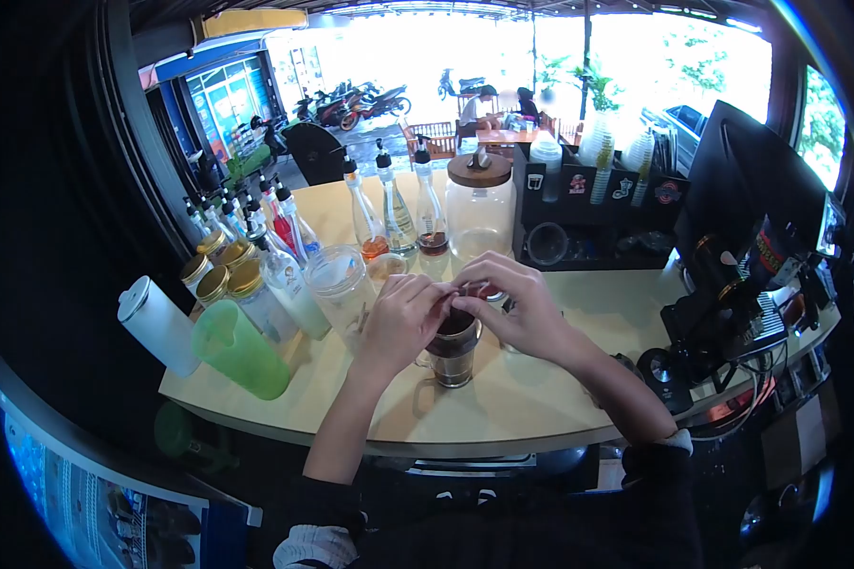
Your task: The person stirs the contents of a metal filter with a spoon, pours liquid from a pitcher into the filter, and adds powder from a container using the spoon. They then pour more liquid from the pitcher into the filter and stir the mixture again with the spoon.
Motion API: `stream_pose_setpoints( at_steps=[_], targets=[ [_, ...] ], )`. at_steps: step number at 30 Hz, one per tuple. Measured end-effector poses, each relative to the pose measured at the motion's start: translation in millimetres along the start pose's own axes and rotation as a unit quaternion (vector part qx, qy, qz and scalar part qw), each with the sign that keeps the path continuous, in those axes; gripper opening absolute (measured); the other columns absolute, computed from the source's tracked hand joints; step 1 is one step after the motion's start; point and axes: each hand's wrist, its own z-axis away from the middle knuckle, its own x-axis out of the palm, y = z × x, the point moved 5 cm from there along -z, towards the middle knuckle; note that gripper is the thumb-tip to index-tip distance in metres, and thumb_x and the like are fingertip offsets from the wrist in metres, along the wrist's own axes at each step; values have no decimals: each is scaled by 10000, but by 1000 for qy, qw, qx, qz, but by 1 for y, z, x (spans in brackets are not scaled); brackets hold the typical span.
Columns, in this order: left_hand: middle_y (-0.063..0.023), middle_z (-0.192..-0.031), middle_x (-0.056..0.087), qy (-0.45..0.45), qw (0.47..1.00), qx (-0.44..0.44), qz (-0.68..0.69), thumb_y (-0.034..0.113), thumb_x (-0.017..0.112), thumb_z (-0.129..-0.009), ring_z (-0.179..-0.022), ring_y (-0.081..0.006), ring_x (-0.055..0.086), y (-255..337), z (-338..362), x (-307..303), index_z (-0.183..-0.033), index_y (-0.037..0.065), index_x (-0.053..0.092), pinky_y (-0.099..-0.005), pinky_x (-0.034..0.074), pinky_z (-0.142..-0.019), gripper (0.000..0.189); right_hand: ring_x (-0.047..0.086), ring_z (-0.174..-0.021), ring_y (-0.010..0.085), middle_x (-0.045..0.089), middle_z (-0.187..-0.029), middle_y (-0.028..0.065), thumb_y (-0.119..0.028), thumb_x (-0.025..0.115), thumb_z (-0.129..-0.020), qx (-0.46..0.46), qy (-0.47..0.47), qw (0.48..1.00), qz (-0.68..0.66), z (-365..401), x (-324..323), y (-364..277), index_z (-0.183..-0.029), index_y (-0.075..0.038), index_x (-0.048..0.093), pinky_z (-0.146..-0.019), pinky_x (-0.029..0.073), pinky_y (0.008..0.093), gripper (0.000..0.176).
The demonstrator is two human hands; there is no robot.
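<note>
My left hand (403, 318) and my right hand (517, 302) meet above a clear glass mug (454, 368) near the front of the counter. Fingers and thumbs of both hands are pinched together around a small reddish-brown thing (474, 290), mostly covered by the fingers, so its kind cannot be made out. Dark brown contents or a dark insert (457, 325) show at the mug's top, just below my fingertips. Left of my left hand is a large clear plastic jug (336, 284). A glass jar with a wooden lid (480, 175) stands behind my hands.
Pump bottles (397, 204) line the back of the counter (399, 417). On the left are a green pitcher (240, 351), a white tumbler (158, 322) and gold-lidded jars (254, 289). A black cup organiser (579, 204), a monitor (754, 180) and cabled devices stand right. People sit outside.
</note>
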Motion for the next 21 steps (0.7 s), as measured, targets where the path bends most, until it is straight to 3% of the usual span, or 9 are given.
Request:
stream_pose_setpoints(
  at_steps=[1, 4, 6, 9, 11, 12, 14, 18, 21],
  targets=[
    [-76, -814, 599, 10, 1000, -10, 4, 98, 657, -823, -799, -261, 585, -2, 0, 0, -946, 51, 651, -361, 461, -758, 132, 619, -740, 174, 606, -872, 104, -70, 663, -842, 2, 1, 1000, 4, 3, -5, 2, -963, -2, 612, -645, 508, 283, 148],
    [-83, -798, 613, 21, 999, -40, 12, 103, 651, -838, -777, -262, 596, -11, 4, 0, -916, 37, 658, -362, 464, -744, 103, 590, -822, 138, 605, -898, 82, -44, 629, -849, 119, 15, 991, 54, 23, -28, 40, -1029, -13, 617, -701, 488, 270, 183],
    [-89, -793, 620, 34, 997, -56, 39, 101, 647, -843, -766, -268, 599, -14, 5, -3, -913, 29, 657, -365, 465, -730, 100, 623, -800, 214, 607, -911, 121, -42, 596, -853, 181, 10, 973, 144, 48, -44, 83, -1020, 19, 589, -683, 494, 304, 178],
    [-101, -776, 638, 66, 992, -77, 73, 93, 642, -852, -734, -269, 610, -17, 6, -8, -900, 13, 655, -367, 470, -692, 94, 630, -814, 241, 608, -889, 140, -60, 578, -867, 256, 3, 944, 210, 101, -56, 142, -1036, 31, 581, -709, 493, 325, 191],
    [-102, -765, 643, 78, 988, -103, 80, 83, 640, -849, -719, -255, 617, -21, 9, -11, -905, 13, 654, -372, 473, -678, 91, 632, -819, 203, 626, -854, 125, -112, 546, -919, 343, -46, 925, 159, 130, -54, 169, -1021, 39, 569, -730, 493, 333, 184],
    [-102, -765, 643, 80, 988, -104, 78, 83, 640, -849, -719, -255, 617, -21, 9, -11, -905, 13, 654, -372, 473, -678, 91, 632, -819, 203, 626, -854, 125, -112, 546, -919, 341, -47, 925, 158, 140, -52, 175, -1021, 39, 569, -730, 493, 333, 184],
    [-102, -755, 649, 95, 981, -145, 92, 82, 635, -853, -702, -229, 627, -25, 12, -12, -906, 15, 652, -357, 479, -662, 87, 595, -780, 125, 617, -798, 72, -164, 504, -969, 373, 49, 924, -63, 159, -46, 186, -964, 20, 556, -717, 478, 288, 191],
    [-105, -746, 656, 118, 971, -179, 103, 81, 630, -857, -677, -209, 644, -28, 16, -12, -907, 9, 644, -335, 488, -636, 89, 526, -735, 62, 568, -761, 10, -194, 473, -994, 386, 58, 916, -93, 173, -34, 190, -888, -25, 535, -672, 441, 234, 209],
    [-107, -749, 664, 123, 967, -191, 115, 80, 627, -861, -664, -188, 659, -27, 21, -13, -907, 1, 636, -310, 495, -618, 93, 445, -672, 44, 499, -721, -26, -190, 478, -992, 361, 125, 911, -156, 180, -24, 202, -849, -59, 516, -635, 390, 204, 197]
  ],
)
